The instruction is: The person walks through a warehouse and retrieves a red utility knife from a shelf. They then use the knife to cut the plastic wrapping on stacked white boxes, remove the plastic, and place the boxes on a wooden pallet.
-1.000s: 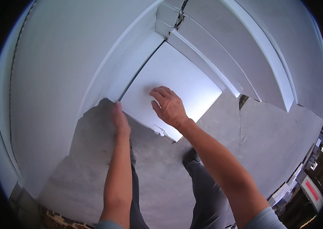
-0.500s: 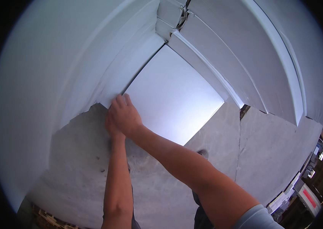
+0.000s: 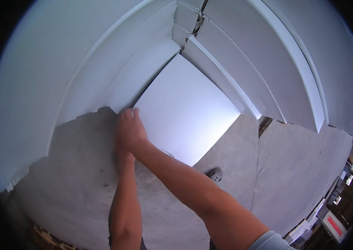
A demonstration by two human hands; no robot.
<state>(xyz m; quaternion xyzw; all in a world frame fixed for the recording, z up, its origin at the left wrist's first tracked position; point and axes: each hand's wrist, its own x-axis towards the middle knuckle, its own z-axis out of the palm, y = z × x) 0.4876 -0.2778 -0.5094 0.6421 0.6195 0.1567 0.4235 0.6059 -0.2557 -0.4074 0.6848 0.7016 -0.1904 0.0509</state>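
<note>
A large white box with a smooth, bright, four-sided top stands between tall pale stacks, turned cornerwise to me. My right hand is at its left corner, the fingers bent over the edge and close together. Just under it is my left hand, mostly covered by the right hand and dark with shadow, so its fingers do not show. Its wrist lies close below the box's left corner. The right forearm crosses in front of the box's near left edge.
Tall white stacks rise along the left and the right, meeting behind the box. Grey concrete floor with a long crack spreads around it. A shoe shows just off the near corner. Pallets and goods lie at the far right rim.
The box and both hands sit slightly lower and farther left in the picture, the box a little nearer to me. The view has shifted slightly too, and more of the shoe shows.
</note>
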